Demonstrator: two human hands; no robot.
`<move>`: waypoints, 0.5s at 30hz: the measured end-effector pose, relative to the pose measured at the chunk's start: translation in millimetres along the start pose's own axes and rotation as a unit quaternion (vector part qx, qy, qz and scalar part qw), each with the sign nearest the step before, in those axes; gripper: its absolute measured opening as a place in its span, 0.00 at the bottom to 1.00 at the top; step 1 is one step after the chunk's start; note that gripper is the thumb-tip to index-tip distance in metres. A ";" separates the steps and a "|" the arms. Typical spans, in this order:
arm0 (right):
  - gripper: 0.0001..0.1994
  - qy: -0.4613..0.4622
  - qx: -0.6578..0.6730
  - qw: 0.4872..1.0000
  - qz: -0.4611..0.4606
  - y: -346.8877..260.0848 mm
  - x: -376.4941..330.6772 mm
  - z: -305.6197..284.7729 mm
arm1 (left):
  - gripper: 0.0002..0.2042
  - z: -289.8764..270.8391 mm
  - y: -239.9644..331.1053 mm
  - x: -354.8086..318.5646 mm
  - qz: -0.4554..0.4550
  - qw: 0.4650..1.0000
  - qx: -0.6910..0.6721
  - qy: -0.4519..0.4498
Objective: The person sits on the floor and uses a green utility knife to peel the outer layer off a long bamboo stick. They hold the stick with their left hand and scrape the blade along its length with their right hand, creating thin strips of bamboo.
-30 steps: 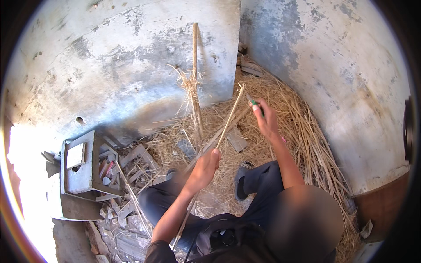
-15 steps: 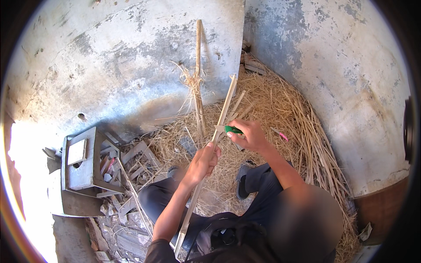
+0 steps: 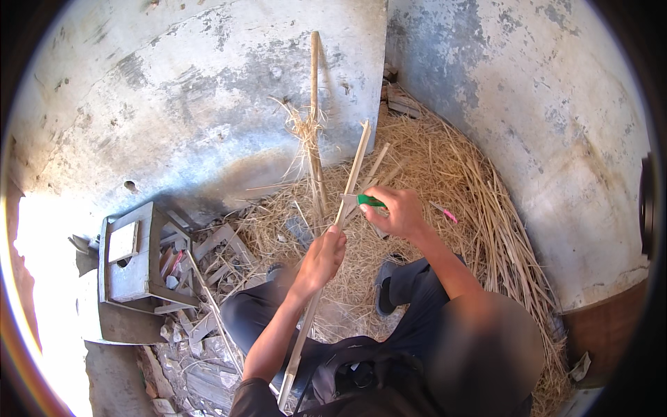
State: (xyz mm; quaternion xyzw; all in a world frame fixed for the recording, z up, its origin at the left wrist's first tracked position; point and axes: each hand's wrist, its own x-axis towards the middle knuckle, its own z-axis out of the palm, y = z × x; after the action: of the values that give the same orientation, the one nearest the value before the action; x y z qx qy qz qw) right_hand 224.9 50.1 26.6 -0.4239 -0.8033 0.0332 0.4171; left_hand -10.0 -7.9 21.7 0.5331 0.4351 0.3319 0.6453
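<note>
A long pale strip (image 3: 357,158), which looks like split bamboo, slants from my lap up toward the wall, its far end rough. My left hand (image 3: 321,260) is closed around it near the middle, thumb along the top. Just beyond that thumb, my right hand (image 3: 398,210) grips a knife (image 3: 370,201) by its green handle. The wide metal blade lies against the strip, pointing left across it. My right fingers partly cover the handle.
Straw and shavings (image 3: 431,153) cover the floor ahead and right. A shaving-tangled pole (image 3: 315,83) leans on the wall. At left stands a worn wooden box-like stool (image 3: 132,278) among scrap wood. A pink-handled tool (image 3: 445,212) lies in the straw. Another thin strip (image 3: 212,306) rests beside my left leg.
The strip's far end has shifted slightly left and down. The knife's blade is tilted differently and shows broader. My left hand has moved slightly left; both hands keep their grips.
</note>
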 end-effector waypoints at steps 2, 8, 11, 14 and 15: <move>0.12 -0.024 0.003 0.998 0.056 8.3 2.0 -3.6 | 0.29 -2.2 -2.3 -0.1 0.009 0.999 0.038 0.006; 0.15 0.018 -0.052 0.995 0.082 38.0 6.0 -13.9 | 0.29 1.6 -14.7 -0.1 0.020 0.995 0.099 0.021; 0.15 0.023 -0.051 0.995 0.084 40.5 4.7 -15.5 | 0.29 3.3 -11.4 -0.3 0.011 0.995 0.097 0.020; 0.14 0.024 -0.051 0.995 0.087 36.3 6.2 -20.8 | 0.29 2.1 -11.0 1.1 0.004 0.995 0.096 0.006; 0.14 0.027 -0.049 0.995 0.087 35.4 5.9 -21.1 | 0.29 1.1 -11.0 1.7 0.003 0.995 0.095 0.000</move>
State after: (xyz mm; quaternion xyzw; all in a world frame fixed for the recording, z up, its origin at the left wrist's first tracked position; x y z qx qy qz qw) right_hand 261.1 70.5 29.7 -0.5132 -0.7521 0.0186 0.4130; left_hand -8.7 -9.1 10.7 0.5934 0.4631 0.2905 0.5908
